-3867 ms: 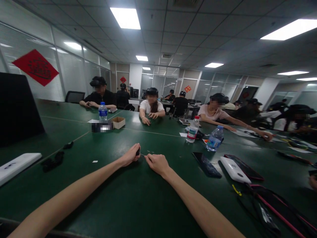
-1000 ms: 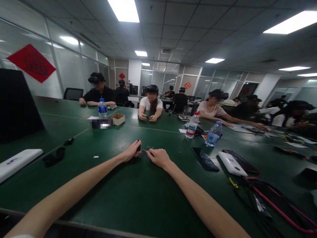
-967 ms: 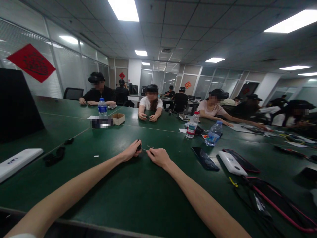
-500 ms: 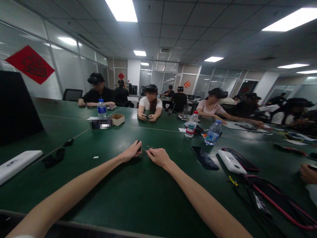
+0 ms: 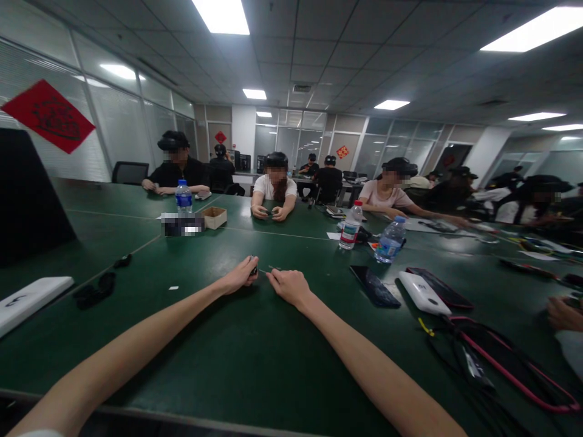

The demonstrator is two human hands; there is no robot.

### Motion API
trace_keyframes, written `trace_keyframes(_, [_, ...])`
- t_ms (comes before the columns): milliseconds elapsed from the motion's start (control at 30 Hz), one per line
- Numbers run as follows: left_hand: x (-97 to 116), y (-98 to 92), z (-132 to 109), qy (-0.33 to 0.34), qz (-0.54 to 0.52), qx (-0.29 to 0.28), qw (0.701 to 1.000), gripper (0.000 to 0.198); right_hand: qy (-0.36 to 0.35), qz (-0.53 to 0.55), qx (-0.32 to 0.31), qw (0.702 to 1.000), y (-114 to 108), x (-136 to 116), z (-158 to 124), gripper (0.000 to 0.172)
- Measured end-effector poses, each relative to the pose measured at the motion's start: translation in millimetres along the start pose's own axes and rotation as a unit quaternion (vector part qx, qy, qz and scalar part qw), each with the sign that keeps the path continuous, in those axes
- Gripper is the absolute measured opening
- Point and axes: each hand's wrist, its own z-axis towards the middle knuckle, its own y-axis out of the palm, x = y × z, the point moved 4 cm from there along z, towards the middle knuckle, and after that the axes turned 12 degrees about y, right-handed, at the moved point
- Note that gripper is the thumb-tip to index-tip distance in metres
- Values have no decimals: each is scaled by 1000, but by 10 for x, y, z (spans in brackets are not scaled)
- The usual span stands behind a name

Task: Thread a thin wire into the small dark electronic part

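Observation:
Both my hands are over the middle of the green table (image 5: 237,358). My left hand (image 5: 241,275) is closed around a small dark object (image 5: 254,271), mostly hidden by the fingers, whose kind I cannot make out. To its right, my right hand (image 5: 289,285) is closed in a pinch, with its fingertips toward the left hand. A thin, pale strand (image 5: 262,271) seems to run between the two hands; it is too fine to tell what it is. Small clear bits (image 5: 273,267) lie just beyond the fingertips.
A phone (image 5: 374,286), a white power bank (image 5: 423,294) and a pink-edged pouch (image 5: 514,364) with cables lie to the right. Two bottles (image 5: 350,226) stand beyond. At left are a white box (image 5: 34,301) and a dark strap (image 5: 95,291). A person (image 5: 274,188) sits opposite.
The view has shifted slightly. My hands keep nearly the same pose, the left still closed on the dark object and the right still pinching.

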Motion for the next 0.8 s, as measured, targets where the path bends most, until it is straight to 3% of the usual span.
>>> trace_keyframes(100, [29, 12, -16, -4, 2, 1, 1000, 43, 13, 8, 2, 1000, 18, 14, 16, 56])
trace_keyframes(300, [93, 89, -60, 19, 103, -52, 993, 42, 135, 25, -18, 990, 59, 211, 108, 54])
trace_keyframes(433, [-7, 4, -6, -18, -17, 7, 1000, 40, 82, 27, -15, 996, 47, 171, 92, 50])
trace_keyframes(533, [-60, -41, 26, -29, -77, 19, 996, 38, 14, 33, -7, 999, 24, 91, 54, 50])
trace_keyframes(633, [-56, -42, 21, -29, -85, 13, 996, 38, -36, 33, 0, 999, 0, 41, 33, 51])
trace_keyframes(800, [-7, -7, -4, -32, -79, 9, 996, 40, -45, 23, 7, 999, -4, 38, 40, 52])
